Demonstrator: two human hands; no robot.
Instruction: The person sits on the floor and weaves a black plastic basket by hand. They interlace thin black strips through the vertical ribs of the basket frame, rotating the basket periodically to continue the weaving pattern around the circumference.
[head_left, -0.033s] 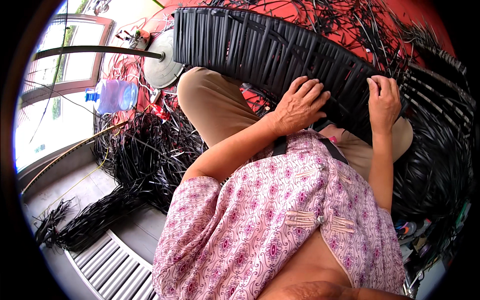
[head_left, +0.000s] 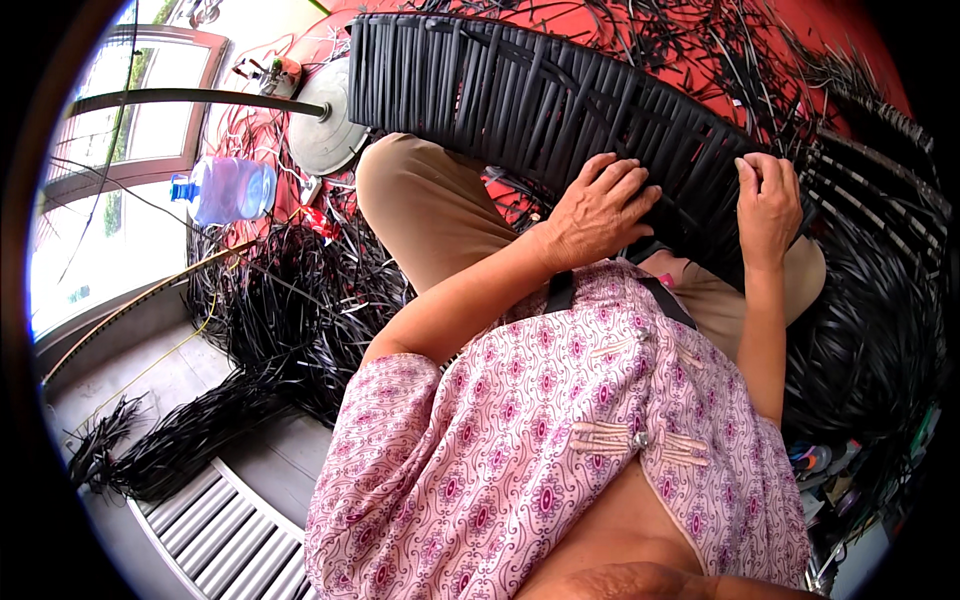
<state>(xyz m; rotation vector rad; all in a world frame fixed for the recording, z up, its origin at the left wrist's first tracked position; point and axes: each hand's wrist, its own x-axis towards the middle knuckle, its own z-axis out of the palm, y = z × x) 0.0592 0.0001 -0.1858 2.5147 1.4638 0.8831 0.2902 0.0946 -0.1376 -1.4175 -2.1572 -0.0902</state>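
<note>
A long curved panel woven from flat black strips [head_left: 470,85] lies across my lap, running from upper left to lower right. Bent fingers of my left hand [head_left: 605,205] rest on its near edge and grip it, the thumb side lower down by the panel's border. Farther right, my right hand [head_left: 770,205] is closed, with the fingertips pinched close to the panel's surface near its right end. What sits in that pinch is too dark and small to make out. A loose strip [head_left: 545,65] crosses the weave slantwise.
Heaps of black strips [head_left: 290,290] lie at my left, with another bundle [head_left: 860,320] at my right. Scattered strips cover the red floor [head_left: 690,65]. A clear blue-tinted water jug [head_left: 235,190], a round grey base with a pole [head_left: 325,120], and a white slatted rack [head_left: 225,530] stand left.
</note>
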